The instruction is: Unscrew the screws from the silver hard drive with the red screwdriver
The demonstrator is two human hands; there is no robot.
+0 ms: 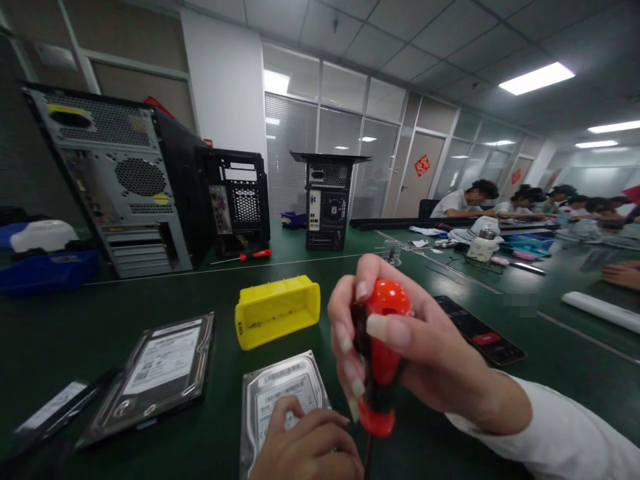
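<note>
My right hand point(395, 333) is closed around the red and black handle of a screwdriver point(384, 373), held upright with its shaft pointing down. The tip is out of the frame. Below, my left hand point(310, 443) rests with bent fingers on a silver hard drive point(280, 383), holding it on the green table; the hand covers much of its label. Just beyond lies a yellow plastic bin point(277, 310), tipped so its opening faces me, with a few small dark bits inside. A second hard drive point(163, 367) lies to the left, label up.
A phone point(480, 330) lies right of my right hand. Computer cases point(325, 200) stand at the back, with a large one point(115, 180) at left. Another red-handled screwdriver point(255, 255) lies before them. Blue bins point(47, 270) sit far left. Several people point(465, 200) sit at right.
</note>
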